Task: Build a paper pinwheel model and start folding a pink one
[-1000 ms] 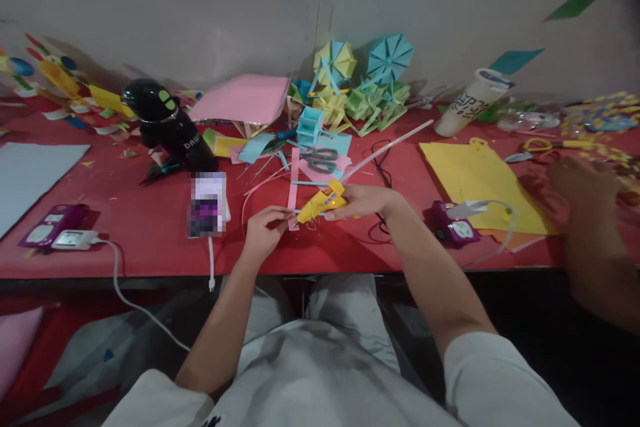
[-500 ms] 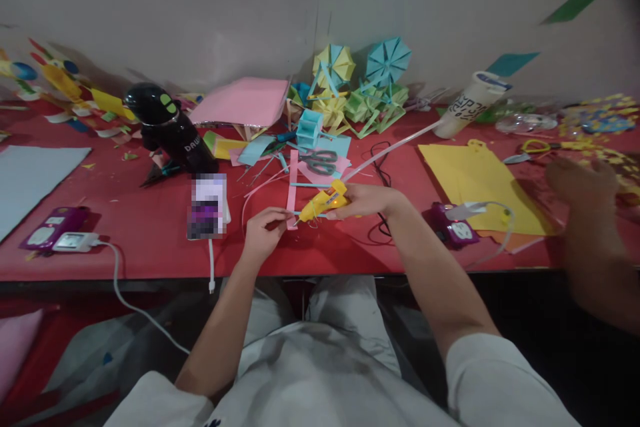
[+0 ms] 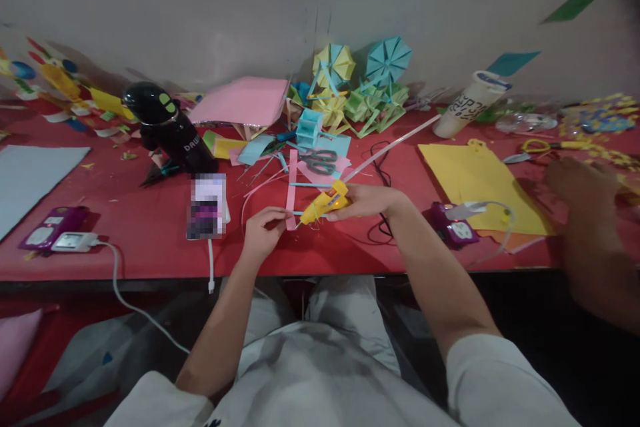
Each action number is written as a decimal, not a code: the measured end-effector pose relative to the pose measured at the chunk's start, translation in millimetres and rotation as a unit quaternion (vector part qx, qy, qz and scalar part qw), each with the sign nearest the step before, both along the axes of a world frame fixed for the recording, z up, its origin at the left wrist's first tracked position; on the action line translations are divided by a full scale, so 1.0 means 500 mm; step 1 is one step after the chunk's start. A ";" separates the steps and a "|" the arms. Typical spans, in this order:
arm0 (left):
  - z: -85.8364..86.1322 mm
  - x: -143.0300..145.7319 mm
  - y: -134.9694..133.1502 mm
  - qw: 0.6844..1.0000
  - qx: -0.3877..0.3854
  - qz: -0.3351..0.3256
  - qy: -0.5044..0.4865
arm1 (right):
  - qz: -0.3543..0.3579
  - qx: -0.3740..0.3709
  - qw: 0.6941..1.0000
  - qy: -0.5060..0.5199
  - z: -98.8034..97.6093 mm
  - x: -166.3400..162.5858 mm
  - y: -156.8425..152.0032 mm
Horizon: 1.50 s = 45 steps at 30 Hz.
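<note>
My right hand point(image 3: 367, 201) is closed around a small yellow glue gun point(image 3: 326, 203), with its nozzle pointing left and down at the near end of a pink paper strip point(image 3: 291, 189). A long clear glue stick point(image 3: 387, 147) sticks out of the gun's back toward the far right. My left hand point(image 3: 263, 232) pinches the strip's near end against the red table point(image 3: 150, 233). A thin blue strip lies across the pink one just under the gun.
Grey scissors point(image 3: 320, 161) lie on pink and blue paper behind the strip. A phone point(image 3: 207, 205), a black bottle point(image 3: 167, 125), folded paper shapes point(image 3: 360, 87), a yellow sheet point(image 3: 477, 180) and a purple device point(image 3: 453, 227) surround it. Another person's hand point(image 3: 583, 183) rests at the right.
The glue gun has dipped slightly lower and its tip has come nearer the pink strip's end. My left hand has kept its pinch in place.
</note>
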<state>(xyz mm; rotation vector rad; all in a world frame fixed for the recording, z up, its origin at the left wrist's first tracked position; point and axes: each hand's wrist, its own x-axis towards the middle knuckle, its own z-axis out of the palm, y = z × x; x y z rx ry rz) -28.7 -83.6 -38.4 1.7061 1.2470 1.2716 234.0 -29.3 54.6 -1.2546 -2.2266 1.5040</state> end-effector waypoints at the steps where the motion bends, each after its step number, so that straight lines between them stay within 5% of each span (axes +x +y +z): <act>1: 0.000 0.000 0.000 1.000 -0.002 0.000 0.000 | 0.015 -0.014 1.000 -0.003 0.000 -0.001 -0.001; 11: 0.002 -0.004 -0.001 1.000 -0.022 0.016 0.013 | -0.011 -0.038 0.999 0.008 0.022 0.027 -0.004; 16: 0.014 0.000 -0.006 1.000 -0.013 0.007 0.024 | -0.165 0.028 0.984 0.065 0.017 0.132 -0.021; 22: 0.014 -0.001 -0.006 0.999 -0.017 0.008 0.044 | -0.375 0.078 0.912 0.146 -0.062 0.195 -0.005; 25: 0.015 -0.002 -0.006 0.999 -0.016 -0.001 0.040 | -0.465 0.105 0.874 0.092 -0.100 0.185 0.025; 30: 0.013 -0.003 -0.009 0.999 -0.010 -0.020 0.045 | -0.445 0.173 0.877 -0.056 -0.154 0.155 0.082; 34: 0.008 -0.005 -0.009 0.998 -0.014 -0.027 0.048 | -0.490 0.192 0.834 -0.167 -0.173 0.146 0.118; 37: 0.006 -0.007 -0.008 0.998 -0.019 -0.023 0.055 | -0.489 0.206 0.830 -0.170 -0.170 0.151 0.126; 42: 0.008 -0.008 -0.006 0.998 -0.033 -0.015 0.059 | -0.490 0.274 0.820 -0.114 -0.180 0.168 0.076; 45: 0.008 -0.007 -0.005 0.998 -0.033 -0.015 0.054 | -0.521 0.373 0.763 -0.092 -0.188 0.164 0.010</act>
